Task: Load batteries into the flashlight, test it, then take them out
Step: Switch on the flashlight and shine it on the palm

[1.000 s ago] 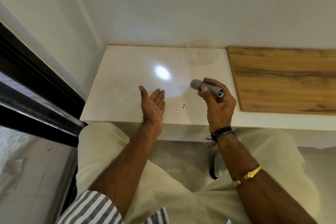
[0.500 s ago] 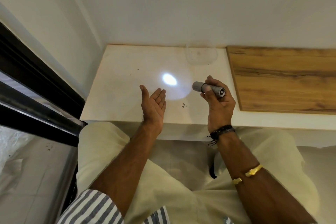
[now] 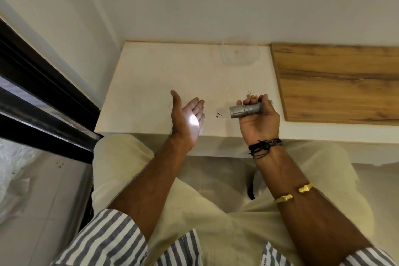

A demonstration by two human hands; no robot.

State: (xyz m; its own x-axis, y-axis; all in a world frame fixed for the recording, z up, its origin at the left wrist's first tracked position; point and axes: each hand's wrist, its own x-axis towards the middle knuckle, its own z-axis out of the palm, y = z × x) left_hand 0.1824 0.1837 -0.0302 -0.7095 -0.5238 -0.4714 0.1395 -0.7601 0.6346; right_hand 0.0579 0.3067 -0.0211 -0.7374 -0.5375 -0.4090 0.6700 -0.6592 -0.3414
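My right hand (image 3: 258, 117) grips a small silver flashlight (image 3: 248, 110), held level over the front of the white counter (image 3: 151, 75) with its head pointing left. The flashlight is lit: a bright spot of light falls on the palm of my left hand (image 3: 187, 119). That hand is open, palm turned toward the flashlight, fingers spread, holding nothing, about a hand's width to the left. No loose batteries are visible.
A wooden board (image 3: 336, 82) lies on the counter to the right of my right hand. A clear plastic container (image 3: 239, 54) sits at the back against the wall. Small dark specks (image 3: 219, 114) lie between my hands. A black-framed glass door (image 3: 43, 101) runs along the left.
The flashlight has turned in my right hand, and its beam has slid from the counter top onto my left palm. My left hand has stayed roughly in place.
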